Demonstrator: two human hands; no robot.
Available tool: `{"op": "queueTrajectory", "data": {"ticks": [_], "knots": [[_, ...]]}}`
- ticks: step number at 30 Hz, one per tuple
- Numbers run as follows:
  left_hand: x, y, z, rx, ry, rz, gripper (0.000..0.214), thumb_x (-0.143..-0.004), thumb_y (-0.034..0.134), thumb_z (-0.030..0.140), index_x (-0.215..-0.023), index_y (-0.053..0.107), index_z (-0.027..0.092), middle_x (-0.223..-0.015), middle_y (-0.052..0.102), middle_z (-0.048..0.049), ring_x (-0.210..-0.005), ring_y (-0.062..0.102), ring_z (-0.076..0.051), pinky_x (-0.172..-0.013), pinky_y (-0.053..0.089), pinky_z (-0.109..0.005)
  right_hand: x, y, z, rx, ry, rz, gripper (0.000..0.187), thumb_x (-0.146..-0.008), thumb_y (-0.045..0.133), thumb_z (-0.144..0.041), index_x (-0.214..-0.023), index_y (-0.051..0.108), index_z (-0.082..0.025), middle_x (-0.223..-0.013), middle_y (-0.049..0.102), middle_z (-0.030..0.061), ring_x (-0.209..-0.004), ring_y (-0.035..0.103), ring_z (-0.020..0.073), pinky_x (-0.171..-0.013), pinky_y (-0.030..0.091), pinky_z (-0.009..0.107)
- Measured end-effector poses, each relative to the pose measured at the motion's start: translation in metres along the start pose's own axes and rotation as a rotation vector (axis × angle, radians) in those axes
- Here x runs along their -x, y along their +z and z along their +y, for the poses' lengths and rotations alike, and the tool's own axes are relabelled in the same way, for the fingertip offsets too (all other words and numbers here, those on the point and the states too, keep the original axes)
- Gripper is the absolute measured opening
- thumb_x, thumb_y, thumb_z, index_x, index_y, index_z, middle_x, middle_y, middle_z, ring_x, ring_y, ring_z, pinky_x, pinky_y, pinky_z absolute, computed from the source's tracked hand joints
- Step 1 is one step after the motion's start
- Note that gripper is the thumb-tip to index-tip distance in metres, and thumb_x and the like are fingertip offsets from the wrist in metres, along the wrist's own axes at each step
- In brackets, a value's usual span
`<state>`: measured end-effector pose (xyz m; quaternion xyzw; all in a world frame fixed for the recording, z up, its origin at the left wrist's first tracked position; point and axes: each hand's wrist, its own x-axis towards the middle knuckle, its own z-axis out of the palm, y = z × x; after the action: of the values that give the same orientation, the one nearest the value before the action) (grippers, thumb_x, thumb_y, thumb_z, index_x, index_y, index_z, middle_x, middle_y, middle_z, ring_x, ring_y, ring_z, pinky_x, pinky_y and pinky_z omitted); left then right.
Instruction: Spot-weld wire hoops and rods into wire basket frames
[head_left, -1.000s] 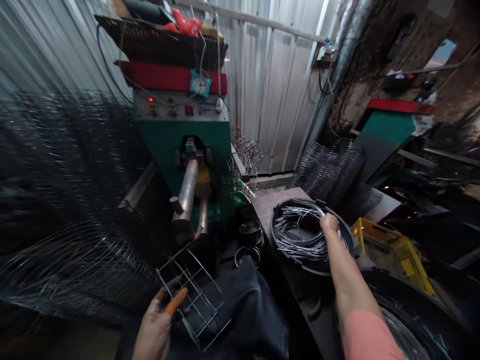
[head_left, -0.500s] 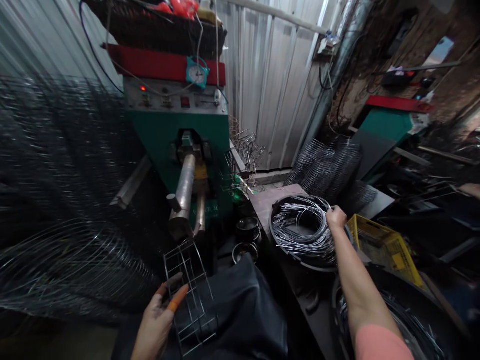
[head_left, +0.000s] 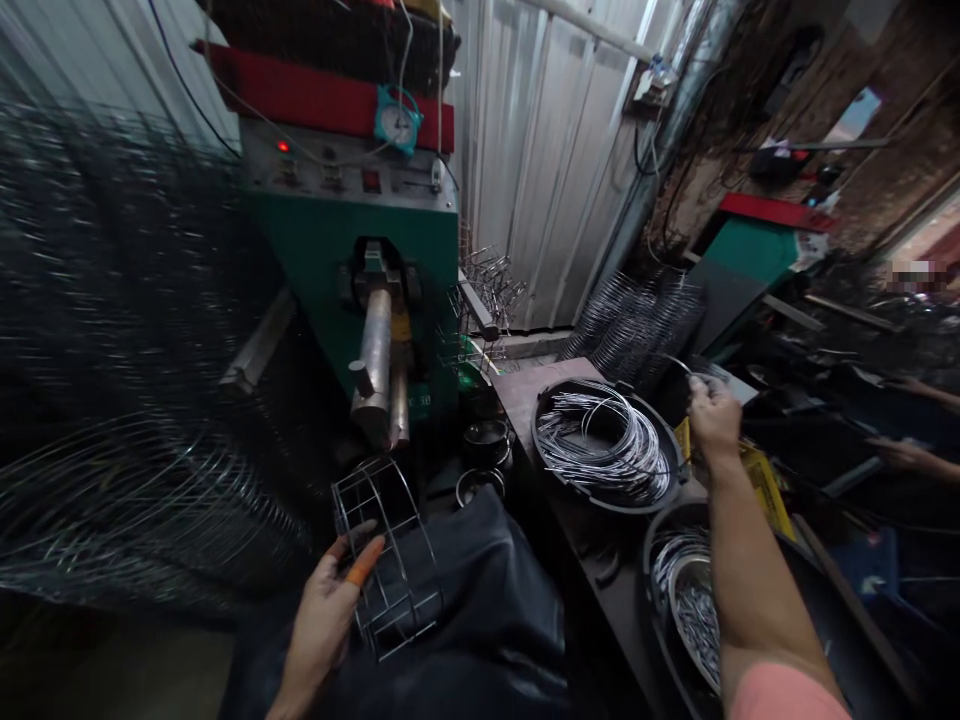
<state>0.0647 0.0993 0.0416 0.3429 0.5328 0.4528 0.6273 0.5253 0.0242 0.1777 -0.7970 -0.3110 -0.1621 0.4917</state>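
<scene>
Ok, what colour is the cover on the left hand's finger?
Orange; the head view shows the finger cover clearly on the left hand.

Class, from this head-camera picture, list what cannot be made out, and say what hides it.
Head view:
- Right hand: its fingers hide how the wire is gripped.
- Left hand: its fingers hide part of the cage.
- Gauge: too small to read.
- Wire mesh: blurred.
- Co-worker's hands: arms cut off by the right edge.
</scene>
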Motion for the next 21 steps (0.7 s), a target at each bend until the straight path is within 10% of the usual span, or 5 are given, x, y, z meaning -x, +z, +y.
{"op": "queueTrajectory", "data": {"ticks": [4,7,12,21], "knots": [[0.006,0.002,0.002,0.017,-0.006,-0.004,0.056,-0.043,0.080,0.036,-0.092,0.063,0.016,-0.080,0.066,-0.0027,-0.067,0.061,-0.015,-0.059,0.048,-0.023,0.039,-0.049,-0.044,-0.516,-0.024,0.002,0.017,-0.077,0.051,-0.033,-0.087,0.057,-0.020,-0.054,0.040,-0.0058,-0.043,0.040,0.0105,-0.043,0.035,0.023],[0.013,0.001,0.005,0.007,0.015,0.001,0.053,-0.045,0.079,0.038,-0.091,0.063,0.016,-0.080,0.065,-0.0023,-0.064,0.059,-0.013,-0.057,0.046,-0.022,0.058,-0.059,-0.065,-0.630,0.044,-0.264,0.018,-0.072,0.060,-0.031,-0.087,0.058,-0.020,-0.057,0.045,-0.0049,-0.044,0.043,0.0091,-0.042,0.036,0.021],[0.023,-0.003,0.006,-0.010,0.057,-0.026,0.053,-0.046,0.078,0.040,-0.092,0.063,0.016,-0.077,0.063,-0.0018,-0.061,0.056,-0.012,-0.053,0.043,-0.021,0.078,-0.022,-0.098,-0.421,-0.080,-0.722,0.026,-0.074,0.057,-0.040,-0.086,0.064,-0.018,-0.060,0.054,-0.0011,-0.054,0.050,0.0121,-0.049,0.040,0.023],[0.015,-0.010,-0.003,-0.028,0.160,-0.053,0.046,-0.056,0.073,0.046,-0.089,0.062,0.015,-0.074,0.056,0.0006,-0.059,0.047,-0.008,-0.050,0.037,-0.018,0.138,0.052,-0.135,-0.351,-0.455,-0.929,0.022,-0.076,0.049,-0.029,-0.088,0.063,-0.017,-0.076,0.063,0.0020,-0.073,0.057,0.0168,-0.070,0.043,0.028]]}}
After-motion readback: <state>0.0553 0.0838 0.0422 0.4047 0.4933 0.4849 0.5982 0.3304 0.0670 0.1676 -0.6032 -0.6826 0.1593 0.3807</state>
